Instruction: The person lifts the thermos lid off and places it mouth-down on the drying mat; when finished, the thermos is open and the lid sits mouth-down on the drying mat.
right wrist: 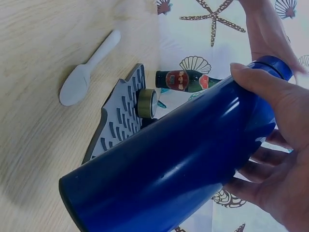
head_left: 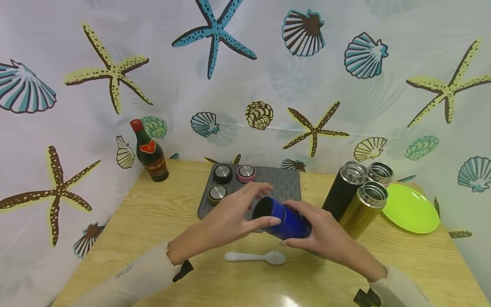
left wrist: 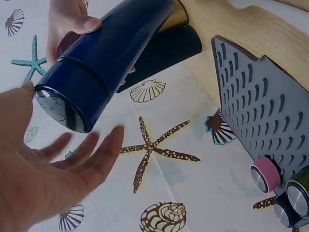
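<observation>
My right hand [head_left: 326,232] grips a blue thermos flask [head_left: 293,224] round its body, fingers on one side and thumb on the other. The flask is tilted above the table, its capped end toward my left hand [head_left: 234,211]. In the left wrist view the silver-topped lid [left wrist: 60,108] is on the flask, and the left fingers [left wrist: 91,162] are spread and curved around that end with a gap to it. The left thumb lies right at the lid's rim. In the right wrist view the flask body [right wrist: 169,159] slants across the frame.
A grey drying mat [head_left: 281,183] bears black [head_left: 222,174], pink [head_left: 246,173] and gold-rimmed [head_left: 218,192] lids. Lidless black [head_left: 341,187], gold [head_left: 362,209] and pink [head_left: 379,171] flasks stand right, beside a green plate [head_left: 412,209]. A white spoon [head_left: 257,257] lies in front; a bottle [head_left: 151,153] stands back left.
</observation>
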A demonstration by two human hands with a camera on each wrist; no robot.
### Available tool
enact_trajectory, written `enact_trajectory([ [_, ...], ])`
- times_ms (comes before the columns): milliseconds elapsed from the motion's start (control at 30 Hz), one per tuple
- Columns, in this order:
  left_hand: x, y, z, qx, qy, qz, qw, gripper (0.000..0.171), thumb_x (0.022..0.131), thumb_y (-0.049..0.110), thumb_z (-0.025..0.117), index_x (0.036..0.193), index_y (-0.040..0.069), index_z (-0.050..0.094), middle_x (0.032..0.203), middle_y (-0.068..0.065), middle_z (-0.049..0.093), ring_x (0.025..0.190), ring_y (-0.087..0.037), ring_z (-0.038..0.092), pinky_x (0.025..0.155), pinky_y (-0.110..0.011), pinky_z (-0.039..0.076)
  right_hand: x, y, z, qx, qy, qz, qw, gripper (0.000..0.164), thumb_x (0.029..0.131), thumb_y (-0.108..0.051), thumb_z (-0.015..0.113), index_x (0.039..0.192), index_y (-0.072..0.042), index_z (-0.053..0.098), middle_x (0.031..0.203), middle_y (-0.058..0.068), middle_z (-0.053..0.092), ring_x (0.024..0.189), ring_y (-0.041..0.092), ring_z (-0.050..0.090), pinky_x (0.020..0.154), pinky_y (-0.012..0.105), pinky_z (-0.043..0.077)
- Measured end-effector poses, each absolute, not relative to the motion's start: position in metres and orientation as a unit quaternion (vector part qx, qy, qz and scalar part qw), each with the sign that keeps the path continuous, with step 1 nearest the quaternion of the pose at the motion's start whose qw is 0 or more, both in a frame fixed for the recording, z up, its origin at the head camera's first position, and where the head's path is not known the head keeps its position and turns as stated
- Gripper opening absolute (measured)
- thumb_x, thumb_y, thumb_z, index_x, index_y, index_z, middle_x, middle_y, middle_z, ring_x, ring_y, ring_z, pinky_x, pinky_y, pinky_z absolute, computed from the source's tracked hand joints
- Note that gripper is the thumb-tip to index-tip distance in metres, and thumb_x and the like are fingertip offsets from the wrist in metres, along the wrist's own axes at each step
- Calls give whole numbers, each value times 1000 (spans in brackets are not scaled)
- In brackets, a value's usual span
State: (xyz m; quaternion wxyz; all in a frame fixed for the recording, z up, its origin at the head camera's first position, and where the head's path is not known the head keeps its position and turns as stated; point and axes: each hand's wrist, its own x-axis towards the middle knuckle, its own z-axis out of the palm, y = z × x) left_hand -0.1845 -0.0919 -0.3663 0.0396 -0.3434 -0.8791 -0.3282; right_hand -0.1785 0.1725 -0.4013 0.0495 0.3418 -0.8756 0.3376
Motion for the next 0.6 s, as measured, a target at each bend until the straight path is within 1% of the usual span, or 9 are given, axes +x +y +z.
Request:
enact_trajectory([
  [67,-185,-94,-368,-384,-863,-326,39,77,94,48,77,158,25,40,159,0,44,142,-22,51,105,-45,55,-179,173,-403,342,-873,345,55,80,80,-29,94,147,-6,56,139,15,66,115,33,70,88,47,62],
  [133,-186,-98,-369,-432,-842,-322,33,86,91,44,82,161,31,35,170,2,28,154,-26,36,113,-52,47,-180,175,-404,342,-870,350,60,82,80,-27,94,148,-4,55,140,17,65,117,34,70,89,48,62],
  [200,-186,-102,-369,-470,-824,-316,29,86,89,37,84,161,33,37,172,4,23,159,-29,26,116,-58,42,-181,178,-404,343,-868,354,58,83,80,-26,94,149,-4,54,142,18,64,118,35,69,90,49,61],
  [300,-187,-106,-370,-512,-809,-285,42,80,90,27,84,159,31,43,172,1,27,161,-32,17,118,-62,37,-182,181,-405,351,-867,350,51,83,80,-26,93,150,-5,53,144,18,62,121,37,68,92,50,61],
  [367,-187,-107,-371,-532,-803,-264,53,77,91,18,83,157,29,46,171,-1,30,161,-33,18,118,-60,40,-182,182,-405,363,-865,343,49,82,81,-26,93,151,-7,53,145,16,62,122,36,68,93,49,61],
  [500,-184,-107,-377,-563,-789,-230,88,77,89,4,83,154,26,49,165,-6,41,155,-34,34,109,-44,52,-181,183,-406,390,-857,331,62,79,81,-26,93,149,-8,54,141,15,64,118,33,70,91,46,62],
  [567,-182,-106,-379,-567,-784,-227,107,75,89,4,83,153,24,50,161,-9,46,150,-33,43,105,-38,55,-181,183,-407,399,-854,326,73,79,81,-25,93,147,-8,55,138,14,66,116,31,72,90,45,62],
  [600,-181,-104,-380,-560,-788,-228,117,72,90,8,84,152,24,50,157,-9,49,146,-31,48,104,-36,56,-181,183,-407,402,-853,324,78,78,80,-25,94,146,-9,55,136,13,66,114,31,72,89,45,63],
])
